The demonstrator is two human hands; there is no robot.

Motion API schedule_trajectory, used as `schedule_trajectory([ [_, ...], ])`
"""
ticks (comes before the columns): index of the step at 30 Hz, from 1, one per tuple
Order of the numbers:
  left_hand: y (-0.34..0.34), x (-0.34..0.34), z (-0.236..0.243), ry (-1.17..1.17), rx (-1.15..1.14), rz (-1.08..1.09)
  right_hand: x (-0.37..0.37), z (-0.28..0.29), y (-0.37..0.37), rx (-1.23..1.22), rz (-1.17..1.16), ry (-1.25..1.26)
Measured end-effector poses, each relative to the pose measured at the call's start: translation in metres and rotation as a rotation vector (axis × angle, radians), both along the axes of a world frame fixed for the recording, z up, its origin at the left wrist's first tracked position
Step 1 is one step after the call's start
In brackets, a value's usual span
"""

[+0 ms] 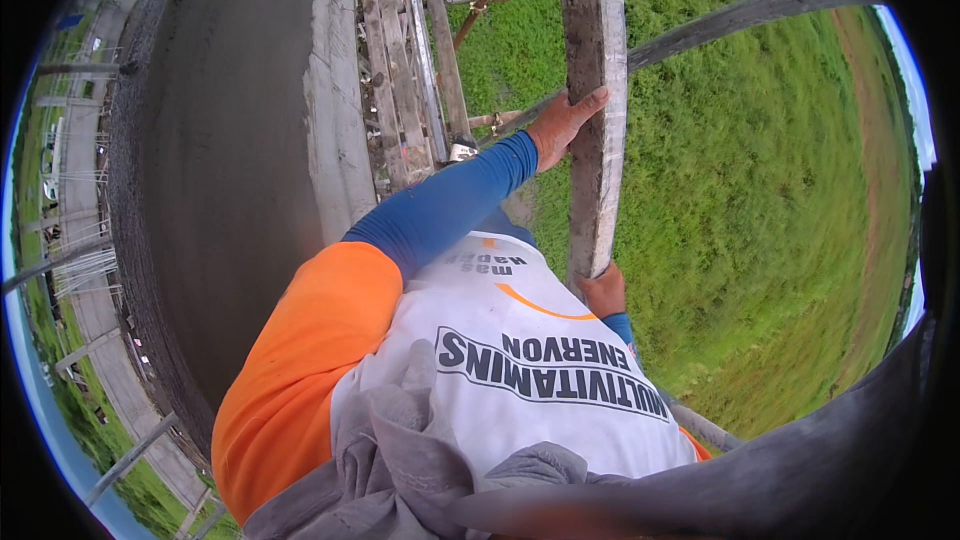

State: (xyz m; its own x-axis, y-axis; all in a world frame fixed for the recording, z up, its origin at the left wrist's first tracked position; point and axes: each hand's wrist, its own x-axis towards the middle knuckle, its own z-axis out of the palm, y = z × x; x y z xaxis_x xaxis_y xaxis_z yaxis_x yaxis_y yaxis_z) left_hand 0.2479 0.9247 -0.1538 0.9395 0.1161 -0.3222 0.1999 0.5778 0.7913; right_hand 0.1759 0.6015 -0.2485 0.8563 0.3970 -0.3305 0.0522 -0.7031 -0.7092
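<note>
A long straight plank (596, 40), grey-brown and splashed with cement, stands lengthwise to the right of my body. It runs from the far edge of the view down to my waist. My left hand (566, 128) reaches across and is closed on its side, with the thumb laid over its face. Close to the near end, my right hand (605, 291) grips the same plank from the right, its fingers partly hidden by the wood. Blue sleeves cover both forearms.
A broad strip of smooth grey cement (230, 90) lies to my left, bordered by a rough pale edge (338, 110). Narrow scaffold boards (398, 70) run beside it. A rail pole (760, 13) crosses behind the plank, above green grass (770, 190) far below.
</note>
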Motion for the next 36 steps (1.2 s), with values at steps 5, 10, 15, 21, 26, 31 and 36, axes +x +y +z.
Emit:
schedule_trajectory([
  [5,0.010,0.013,0.002,-0.011,-0.054,0.001,0.004,0.034,0.010,0.010,0.008,-0.010],
  [10,0.026,0.029,0.017,-0.066,-0.077,0.029,0.022,0.055,0.021,-0.086,0.046,-0.013],
  [15,0.074,0.072,0.062,-0.180,-0.061,0.012,0.086,0.078,0.062,-0.069,0.077,-0.030],
  [21,0.136,0.118,0.081,-0.104,-0.041,0.026,0.143,0.090,0.124,-0.048,0.065,-0.008],
  [26,0.155,0.139,0.085,-0.260,-0.061,0.042,0.161,0.108,0.150,-0.041,0.095,-0.005],
  [31,0.192,0.151,0.110,-0.291,0.114,-0.089,0.180,0.124,0.171,-0.004,0.117,0.058],
  [36,0.258,0.153,0.138,-0.092,0.656,-0.431,0.188,0.127,0.186,-0.020,0.072,0.044],
])
